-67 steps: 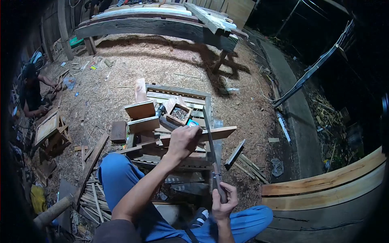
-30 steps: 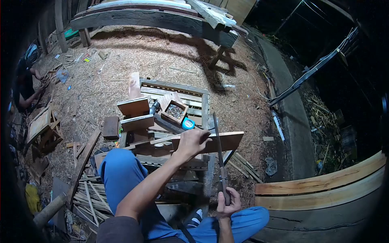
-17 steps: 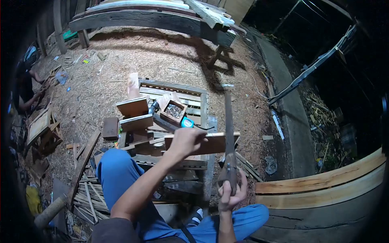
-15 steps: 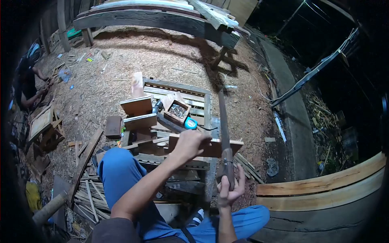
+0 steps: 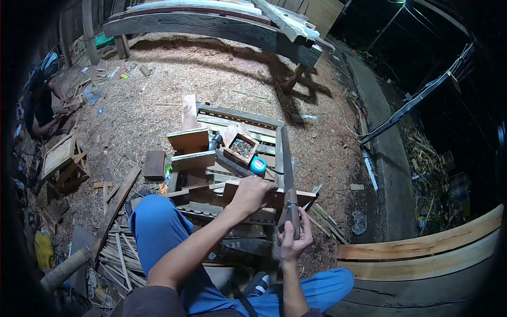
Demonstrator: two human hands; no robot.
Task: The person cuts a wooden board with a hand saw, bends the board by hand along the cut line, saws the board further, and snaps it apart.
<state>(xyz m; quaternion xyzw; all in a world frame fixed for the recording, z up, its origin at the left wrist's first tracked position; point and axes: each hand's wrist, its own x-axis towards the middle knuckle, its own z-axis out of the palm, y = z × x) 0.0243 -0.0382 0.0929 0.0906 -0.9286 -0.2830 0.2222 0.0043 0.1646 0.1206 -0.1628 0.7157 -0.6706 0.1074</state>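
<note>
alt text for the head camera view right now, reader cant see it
The left hand grips a wooden board while the right hand holds a long-bladed tool by its handle. Beyond them, an open box of small pieces and a turquoise object sit on a slatted wooden frame.

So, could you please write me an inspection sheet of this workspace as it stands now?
Surface: slatted wooden frame on ground strewn with shavings.
Job's things: board on edge; long-bladed tool in front of it in this view, contact unclear.
Clutter: box of small pieces and apparent blue tape measure on the frame; wood strips, yellow item and clear plastic around.
Hands: left hand at the board's upper edge, fingers partly hidden; right hand around the tool's handle.
Cables: wire-like lines along the slanting post, too dim to identify.
Surroundings: wooden bench ahead, another person at left, path at right.
</note>
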